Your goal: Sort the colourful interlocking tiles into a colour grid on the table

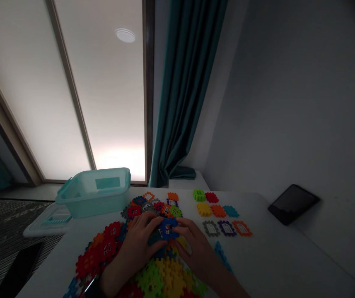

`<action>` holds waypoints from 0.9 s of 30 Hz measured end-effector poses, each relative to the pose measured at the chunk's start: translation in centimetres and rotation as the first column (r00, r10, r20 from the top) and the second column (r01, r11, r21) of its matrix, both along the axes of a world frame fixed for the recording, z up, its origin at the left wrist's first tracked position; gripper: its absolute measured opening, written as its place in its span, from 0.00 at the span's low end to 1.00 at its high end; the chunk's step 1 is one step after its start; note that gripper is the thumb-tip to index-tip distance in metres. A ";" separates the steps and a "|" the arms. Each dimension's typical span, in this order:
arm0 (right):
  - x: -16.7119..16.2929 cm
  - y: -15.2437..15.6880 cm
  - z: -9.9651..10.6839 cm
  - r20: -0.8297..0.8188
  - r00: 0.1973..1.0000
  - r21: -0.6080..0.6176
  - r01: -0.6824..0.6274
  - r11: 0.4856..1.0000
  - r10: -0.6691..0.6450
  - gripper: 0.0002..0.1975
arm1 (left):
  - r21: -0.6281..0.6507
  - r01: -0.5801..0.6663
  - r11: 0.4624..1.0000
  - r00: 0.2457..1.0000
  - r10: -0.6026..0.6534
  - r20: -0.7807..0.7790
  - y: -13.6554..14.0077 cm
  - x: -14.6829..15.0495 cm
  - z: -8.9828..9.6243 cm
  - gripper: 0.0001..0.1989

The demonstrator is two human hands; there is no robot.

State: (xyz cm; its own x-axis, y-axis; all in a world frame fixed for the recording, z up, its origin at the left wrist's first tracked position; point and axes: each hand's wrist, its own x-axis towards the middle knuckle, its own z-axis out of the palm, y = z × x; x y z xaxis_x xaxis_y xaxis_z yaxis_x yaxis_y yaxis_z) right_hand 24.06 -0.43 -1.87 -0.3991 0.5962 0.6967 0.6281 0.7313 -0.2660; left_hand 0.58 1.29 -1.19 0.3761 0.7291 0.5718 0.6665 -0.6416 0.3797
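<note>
Between my two hands is a blue interlocking plastic tile [167,229] with cut-out shapes. My left hand [141,236] grips its left side, fingers curled over it. On the right side, my right hand [191,242] holds the same tile between thumb and fingers. Beneath and around both hands spreads a pile of such tiles: red tiles [95,254] at the left, green tiles [150,278] and yellow tiles [172,275] in front. A further heap with a red tile [134,211] lies just beyond my left hand. The pile partly hides what is under my palms.
A teal plastic bin [99,200] stands at the back left, its lid [48,221] beside it. Sorted tiles, including an orange one [218,211] and a purple frame [226,228], lie in rows at the right. A dark tablet [293,203] leans by the wall. Behind hangs a curtain [183,95].
</note>
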 end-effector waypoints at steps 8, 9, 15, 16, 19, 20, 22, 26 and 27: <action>0.0 -0.1 0.0 0.004 0.998 -0.002 0.062 0.998 -0.062 0.13 | -0.025 -0.006 1.000 1.000 0.007 0.024 -0.5 0.8 0.4 0.22; 0.0 -0.1 0.0 0.007 0.998 0.001 0.064 0.998 -0.064 0.12 | -0.026 -0.010 1.000 1.000 0.011 0.024 -0.5 0.9 0.4 0.22; 0.4 0.0 0.4 0.066 0.996 -0.029 0.067 0.997 -0.065 0.11 | -0.037 -0.019 0.999 0.999 0.017 -0.039 -0.4 1.3 1.0 0.22; 0.5 0.0 0.5 0.077 0.995 -0.034 0.066 0.997 -0.064 0.11 | -0.040 -0.018 0.999 0.999 0.016 -0.051 -0.3 1.4 1.2 0.21; 0.8 0.1 0.8 0.097 0.993 -0.041 0.071 0.997 -0.067 0.11 | -0.045 -0.012 0.999 0.997 0.009 -0.083 -0.3 1.8 1.7 0.19; 0.9 0.1 0.9 0.102 0.992 -0.042 0.073 0.996 -0.068 0.11 | -0.049 -0.013 0.999 0.995 0.008 -0.096 -0.3 1.9 1.8 0.18; 1.1 0.1 1.0 0.116 0.991 -0.043 0.076 0.996 -0.070 0.11 | -0.062 -0.019 0.998 0.992 0.011 -0.129 -0.3 2.1 2.0 0.17; 1.5 0.5 1.1 0.158 0.984 -0.050 0.091 0.995 -0.082 0.12 | -0.079 -0.039 0.996 0.976 0.021 -0.218 0.0 2.7 2.2 0.16; 1.7 0.5 1.1 0.171 0.982 -0.058 0.091 0.994 -0.080 0.13 | -0.070 -0.036 0.997 0.972 0.019 -0.233 0.2 2.9 2.2 0.16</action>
State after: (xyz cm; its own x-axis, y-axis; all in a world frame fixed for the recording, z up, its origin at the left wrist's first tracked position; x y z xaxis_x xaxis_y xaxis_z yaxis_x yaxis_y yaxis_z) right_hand 25.74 0.11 -0.72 -0.4527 0.6750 0.5827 0.7272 0.6576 -0.1969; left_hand 3.47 1.45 1.02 0.4716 0.7777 0.4156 0.7590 -0.5979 0.2577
